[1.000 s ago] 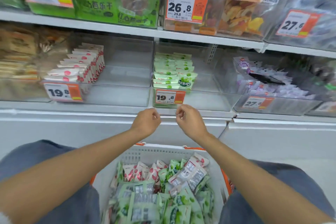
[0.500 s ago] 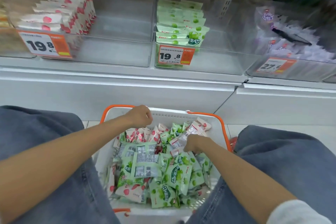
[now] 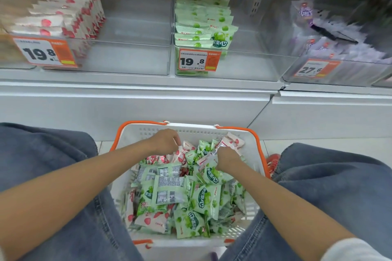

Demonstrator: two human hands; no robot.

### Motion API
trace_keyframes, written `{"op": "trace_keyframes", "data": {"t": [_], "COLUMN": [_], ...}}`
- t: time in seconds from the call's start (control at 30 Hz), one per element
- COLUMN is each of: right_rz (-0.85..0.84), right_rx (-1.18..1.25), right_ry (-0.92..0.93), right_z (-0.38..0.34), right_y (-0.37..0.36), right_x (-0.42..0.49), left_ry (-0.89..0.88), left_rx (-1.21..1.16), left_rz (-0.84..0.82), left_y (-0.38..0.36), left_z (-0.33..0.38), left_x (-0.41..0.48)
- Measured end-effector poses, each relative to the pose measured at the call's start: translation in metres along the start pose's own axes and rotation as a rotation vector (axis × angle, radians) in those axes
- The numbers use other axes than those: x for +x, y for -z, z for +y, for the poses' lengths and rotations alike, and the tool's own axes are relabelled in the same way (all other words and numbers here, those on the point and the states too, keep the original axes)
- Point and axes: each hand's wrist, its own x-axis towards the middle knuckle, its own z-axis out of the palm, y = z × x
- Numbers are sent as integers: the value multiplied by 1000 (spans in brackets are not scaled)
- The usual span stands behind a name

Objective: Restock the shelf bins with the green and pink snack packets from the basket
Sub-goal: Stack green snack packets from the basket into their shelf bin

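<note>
Pinching into the pile, we have both hands down in the basket (image 3: pixel 148 133).

Our left hand (image 3: pixel 166 141) curls its fingertips onto a pink packet (image 3: pixel 182 151) at the basket's far end. Our right hand (image 3: pixel 228 158) digs in just beside it with its fingers hidden, so we cannot tell what it grips. Green packets (image 3: pixel 205 199) and pink ones lie jumbled together, so we likely sort by colour here. The pink bin (image 3: pixel 127 57) and green bin (image 3: pixel 244 65) above both have room.
</note>
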Motion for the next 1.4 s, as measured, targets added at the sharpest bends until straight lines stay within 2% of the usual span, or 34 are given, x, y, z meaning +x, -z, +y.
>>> {"op": "trace_keyframes", "data": {"t": [0.1, 0.2, 0.33, 0.43, 0.57, 0.7, 0.8, 1.03, 1.2, 1.3, 1.4], "right_rz": [54, 50, 187, 309, 527, 847, 946, 687, 754, 525, 289], "right_rx": [-27, 111, 381, 530, 458, 508, 552, 299, 330, 503, 613], "right_ry": [85, 268, 467, 511, 550, 566, 528, 382, 156, 9, 33], "right_z": [3, 3, -3, -4, 8, 31, 41, 17, 9, 11, 9], "right_y": [8, 40, 112, 167, 248, 319, 352, 341, 319, 316, 317], "right_x": [-1, -6, -23, -38, -53, -54, -43, 50, 83, 88, 90], "left_ry": [-19, -71, -194, -267, -405, -448, -427, -298, -334, -350, -376], "left_rx": [24, -36, -131, -177, -244, -212, -54, 142, 162, 174, 166], "left_rz": [-4, 38, 111, 244, 467, 686, 780, 767, 833, 857, 878], "left_y": [-5, -3, 13, 33, 80, 143, 180, 197, 191, 188, 183], "left_z": [-1, 6, 36, 68, 122, 164, 172, 162, 154, 151, 151], "left_x": [1, 3, 7, 11, 10, 11, 17, 54, 64, 65, 63]}}
